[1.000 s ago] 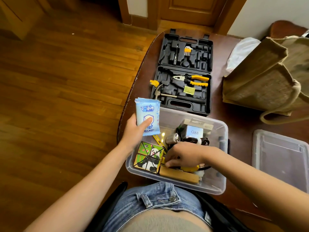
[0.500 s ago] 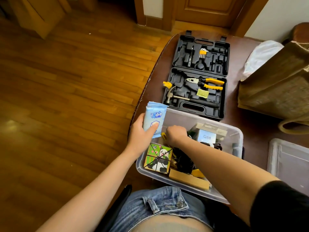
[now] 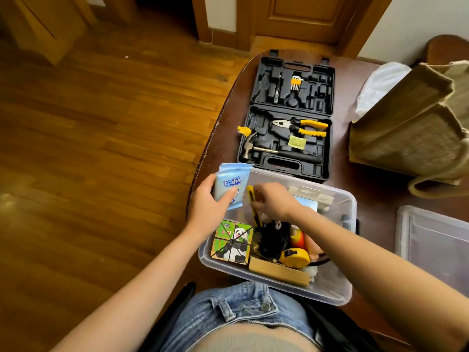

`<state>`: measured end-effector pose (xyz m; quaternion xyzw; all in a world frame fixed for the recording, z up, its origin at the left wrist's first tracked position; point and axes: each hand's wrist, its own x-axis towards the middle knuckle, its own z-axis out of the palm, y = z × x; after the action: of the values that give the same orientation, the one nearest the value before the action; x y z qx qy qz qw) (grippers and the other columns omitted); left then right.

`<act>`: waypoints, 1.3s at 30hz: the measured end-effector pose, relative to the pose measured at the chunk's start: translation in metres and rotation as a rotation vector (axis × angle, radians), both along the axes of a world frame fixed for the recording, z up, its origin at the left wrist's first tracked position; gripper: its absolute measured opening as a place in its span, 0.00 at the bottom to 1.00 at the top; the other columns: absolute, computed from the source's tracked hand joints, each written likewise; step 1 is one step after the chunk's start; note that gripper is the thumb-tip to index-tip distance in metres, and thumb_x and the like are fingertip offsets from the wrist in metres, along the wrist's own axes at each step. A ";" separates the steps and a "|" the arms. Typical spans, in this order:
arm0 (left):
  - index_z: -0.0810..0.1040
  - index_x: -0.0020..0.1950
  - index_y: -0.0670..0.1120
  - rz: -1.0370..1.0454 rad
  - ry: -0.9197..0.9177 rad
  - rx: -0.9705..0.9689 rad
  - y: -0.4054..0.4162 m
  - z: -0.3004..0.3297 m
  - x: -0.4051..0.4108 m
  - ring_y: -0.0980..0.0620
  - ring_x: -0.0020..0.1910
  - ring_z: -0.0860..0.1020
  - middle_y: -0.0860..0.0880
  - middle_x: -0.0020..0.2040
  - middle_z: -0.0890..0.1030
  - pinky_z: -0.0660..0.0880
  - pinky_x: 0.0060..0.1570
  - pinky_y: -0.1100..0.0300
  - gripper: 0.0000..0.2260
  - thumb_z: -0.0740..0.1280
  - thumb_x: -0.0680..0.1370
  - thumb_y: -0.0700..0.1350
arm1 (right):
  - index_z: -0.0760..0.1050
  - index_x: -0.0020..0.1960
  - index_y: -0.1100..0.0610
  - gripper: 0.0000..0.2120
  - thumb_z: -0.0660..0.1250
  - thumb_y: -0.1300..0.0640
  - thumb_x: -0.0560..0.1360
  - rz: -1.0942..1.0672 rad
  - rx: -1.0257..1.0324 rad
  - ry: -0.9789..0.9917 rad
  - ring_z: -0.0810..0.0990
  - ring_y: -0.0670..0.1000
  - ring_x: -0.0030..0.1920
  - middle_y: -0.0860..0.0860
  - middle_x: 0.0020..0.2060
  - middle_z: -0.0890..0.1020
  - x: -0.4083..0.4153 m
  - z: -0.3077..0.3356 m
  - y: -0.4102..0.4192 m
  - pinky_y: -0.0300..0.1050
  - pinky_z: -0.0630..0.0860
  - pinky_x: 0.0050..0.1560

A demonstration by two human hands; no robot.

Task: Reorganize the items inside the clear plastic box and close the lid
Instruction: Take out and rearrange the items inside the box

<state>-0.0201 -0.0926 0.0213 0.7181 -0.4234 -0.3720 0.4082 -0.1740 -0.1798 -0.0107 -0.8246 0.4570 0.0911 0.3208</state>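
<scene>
We see the clear plastic box (image 3: 340, 288) at the table's (image 3: 228, 123) near edge, its lid (image 3: 436, 240) lying off to the right. Our left hand (image 3: 206, 208) grips a blue wipes pack (image 3: 229, 185) above the box's far-left corner; our right hand (image 3: 272, 201) pinches a yellow utility knife (image 3: 253, 209) standing inside.

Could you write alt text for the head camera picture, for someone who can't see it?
A seated person's left hand holds a blue wipes packet over a clear plastic box of odds and ends, while the right hand pinches a yellow utility knife. Behind lies an open black tool case; the lid lies to the right.
</scene>
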 end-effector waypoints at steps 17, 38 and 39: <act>0.68 0.60 0.39 -0.546 -0.584 0.423 -0.031 -0.027 -0.033 0.42 0.51 0.78 0.40 0.54 0.79 0.73 0.43 0.52 0.11 0.62 0.79 0.41 | 0.70 0.45 0.59 0.09 0.58 0.55 0.80 -0.293 0.179 0.072 0.80 0.58 0.45 0.57 0.44 0.79 -0.105 0.048 0.041 0.55 0.77 0.49; 0.57 0.71 0.33 -0.412 -0.450 0.734 -0.065 -0.060 -0.042 0.37 0.61 0.74 0.34 0.64 0.73 0.70 0.47 0.54 0.23 0.60 0.77 0.34 | 0.74 0.59 0.68 0.14 0.60 0.60 0.79 -0.584 0.528 -0.318 0.76 0.60 0.47 0.62 0.47 0.79 -0.009 0.056 0.035 0.49 0.72 0.48; 0.59 0.70 0.33 -0.417 -0.431 0.721 -0.066 -0.060 -0.041 0.37 0.61 0.74 0.34 0.63 0.73 0.72 0.48 0.53 0.22 0.61 0.77 0.34 | 0.75 0.51 0.68 0.09 0.60 0.62 0.78 -0.639 0.583 -0.312 0.72 0.58 0.39 0.61 0.38 0.75 -0.001 0.050 0.032 0.47 0.69 0.41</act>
<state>-0.0611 -0.1582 -0.0385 0.7746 -0.4775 -0.4119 -0.0479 -0.1746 -0.1480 0.0390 -0.5213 0.5899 -0.0130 0.6165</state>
